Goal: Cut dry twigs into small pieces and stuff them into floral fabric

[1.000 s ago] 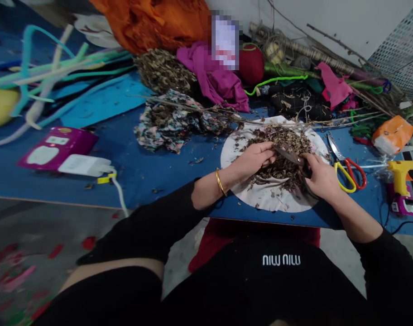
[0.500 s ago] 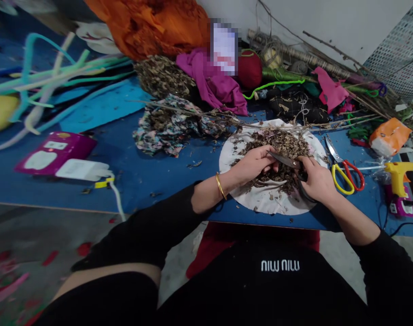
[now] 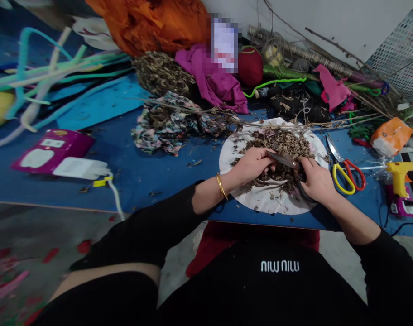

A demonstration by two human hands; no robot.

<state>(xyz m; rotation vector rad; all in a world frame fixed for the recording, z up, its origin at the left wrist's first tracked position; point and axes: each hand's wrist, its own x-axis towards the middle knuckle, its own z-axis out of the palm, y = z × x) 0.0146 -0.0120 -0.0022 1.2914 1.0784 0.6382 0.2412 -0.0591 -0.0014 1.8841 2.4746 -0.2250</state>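
Note:
My right hand [image 3: 317, 180] is closed around dark-handled scissors [image 3: 284, 159]. Their blades point left and reach the fingertips of my left hand [image 3: 252, 164]. The left fingers are curled together in a pinch, and what they hold is too small or hidden to name. Both hands are over a heap of crumbled dry leaves [image 3: 293, 141], which lies on a round white cloth [image 3: 277, 206] on the blue table [image 3: 179, 181]. Scraps of leaf are scattered over the cloth's front part.
Red-and-yellow-handled scissors [image 3: 349, 174] lie right of the cloth, near a yellow glue gun [image 3: 400, 174]. Patterned fabric [image 3: 162, 131] with leaves, magenta cloth [image 3: 220, 90] and twigs [image 3: 342, 121] line the back. A purple packet [image 3: 53, 151] lies left.
The view has shifted slightly. My hands and the scissors stay in nearly the same place over the leaves, with the left fingers drawn in a little.

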